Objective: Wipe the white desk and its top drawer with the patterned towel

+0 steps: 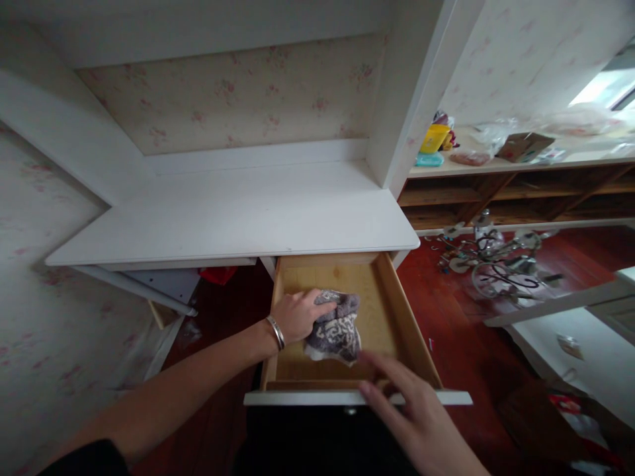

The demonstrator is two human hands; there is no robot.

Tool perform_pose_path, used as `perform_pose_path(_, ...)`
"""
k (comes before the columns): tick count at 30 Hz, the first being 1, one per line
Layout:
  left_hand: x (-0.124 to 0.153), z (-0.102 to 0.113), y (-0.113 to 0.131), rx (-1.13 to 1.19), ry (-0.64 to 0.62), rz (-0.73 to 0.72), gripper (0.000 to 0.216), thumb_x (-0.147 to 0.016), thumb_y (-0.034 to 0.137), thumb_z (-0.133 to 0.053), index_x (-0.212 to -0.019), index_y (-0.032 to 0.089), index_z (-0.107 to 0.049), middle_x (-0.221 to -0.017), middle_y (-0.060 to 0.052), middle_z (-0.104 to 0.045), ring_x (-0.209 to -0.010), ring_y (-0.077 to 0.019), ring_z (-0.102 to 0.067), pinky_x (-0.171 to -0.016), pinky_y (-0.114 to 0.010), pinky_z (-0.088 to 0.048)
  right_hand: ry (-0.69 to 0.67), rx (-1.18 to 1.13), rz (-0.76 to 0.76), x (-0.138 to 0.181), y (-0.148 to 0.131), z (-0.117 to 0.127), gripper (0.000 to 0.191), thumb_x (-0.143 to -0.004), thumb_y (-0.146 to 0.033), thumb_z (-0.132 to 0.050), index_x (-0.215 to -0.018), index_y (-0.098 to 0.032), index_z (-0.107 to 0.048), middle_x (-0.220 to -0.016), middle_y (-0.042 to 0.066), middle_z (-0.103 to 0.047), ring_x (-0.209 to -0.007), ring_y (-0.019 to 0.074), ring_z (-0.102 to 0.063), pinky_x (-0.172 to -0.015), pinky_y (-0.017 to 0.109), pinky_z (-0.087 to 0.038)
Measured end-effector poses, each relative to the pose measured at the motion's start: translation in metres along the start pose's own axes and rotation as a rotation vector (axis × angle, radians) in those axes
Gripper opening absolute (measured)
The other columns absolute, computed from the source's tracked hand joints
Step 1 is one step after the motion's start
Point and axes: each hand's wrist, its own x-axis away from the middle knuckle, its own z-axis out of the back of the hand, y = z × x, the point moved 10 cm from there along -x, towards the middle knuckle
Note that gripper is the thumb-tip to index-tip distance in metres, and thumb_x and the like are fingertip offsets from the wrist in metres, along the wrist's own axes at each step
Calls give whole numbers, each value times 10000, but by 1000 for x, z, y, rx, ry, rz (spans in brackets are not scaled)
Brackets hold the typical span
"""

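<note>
A pulled-out wooden drawer (391,330) with a white front (297,398) is below the white desk top (278,211). Inside it, my left hand (297,314) has its fingers closed on a grey and white patterned cloth (337,337), which lies bunched over the drawer bottom. A silver bracelet (276,332) circles my left wrist. At the drawer's front edge is my right hand (411,410), somewhat blurred, with thumb and fingers apart. Its fingertips reach over the front towards the cloth's near corner; whether they touch the drawer front I cannot tell.
To the right, a chandelier (510,258) lies on the red wooden floor (446,317). Behind it stands a low shelf unit (446,192) with a yellow container (435,139) and a cardboard box (524,147) on top. A white panel (560,337) is at the right.
</note>
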Motion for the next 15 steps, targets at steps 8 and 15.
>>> perform_pose_path(8, 10, 4, 1, 112, 9, 22, 542, -840, 142, -451, -1318, 389, -512, -1313, -39, -510, -959, -199, -632, -790, -320, -528, 132, -129, 17, -74, 25, -12, 597, -794, -376, -638, -1361, -244, -504, -1266, 96, -568, -844, 188, -641, -735, 327, -558)
perform_pose_path(15, 15, -1, -62, 679, 111, 225, 554, -686, 54, -426, -1167, 239, -628, -1164, 10, -664, -1078, -154, -601, -985, -262, -434, 277, 122, 84, -66, 30, 26, 399, -813, -329, -564, -1182, -213, -660, -1116, 94, -595, -922, 220, -619, -874, 383, -510)
